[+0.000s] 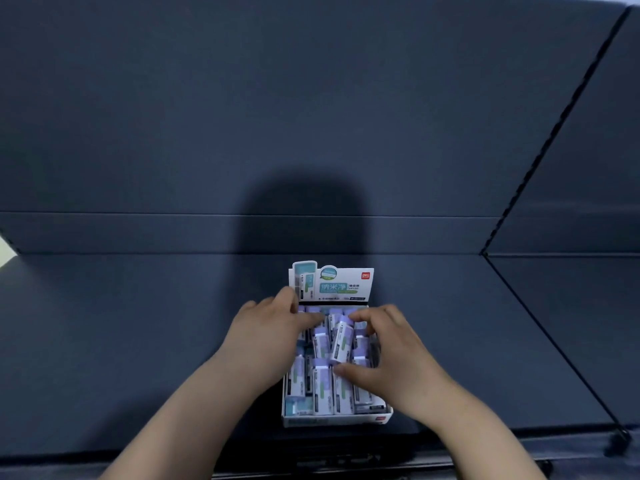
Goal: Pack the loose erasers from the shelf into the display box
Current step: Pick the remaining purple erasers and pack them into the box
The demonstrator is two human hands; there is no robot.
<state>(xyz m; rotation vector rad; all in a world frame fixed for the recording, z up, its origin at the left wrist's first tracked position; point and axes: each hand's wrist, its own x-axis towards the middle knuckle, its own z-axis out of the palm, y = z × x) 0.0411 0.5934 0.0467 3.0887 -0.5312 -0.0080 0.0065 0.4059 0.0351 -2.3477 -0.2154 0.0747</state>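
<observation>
Right now, head view, the only one we've got: we're at the placing step. Our right hand (391, 355) pinches a tilted eraser (341, 342), forefinger at its far end & thumb at its near end. It lies slantwise on top of the packed erasers (322, 389), not yet down in a row. Our left hand (266, 334) reaches in from the left w/ bent fingers on the back rows; whether it grips one or just steadies them, we can't tell. The display box (332, 420) sits on the dark blue shelf (138, 341), header card (346, 284) upright at the back, & looks nearly full. Next, we reckon: find or open a gap, turn the eraser in line w/ its neighbours, press it in. In the way: tight rows, our own fingers crowding the box, the card just behind. A shadow (304, 216) falls on the back panel (311, 98)
</observation>
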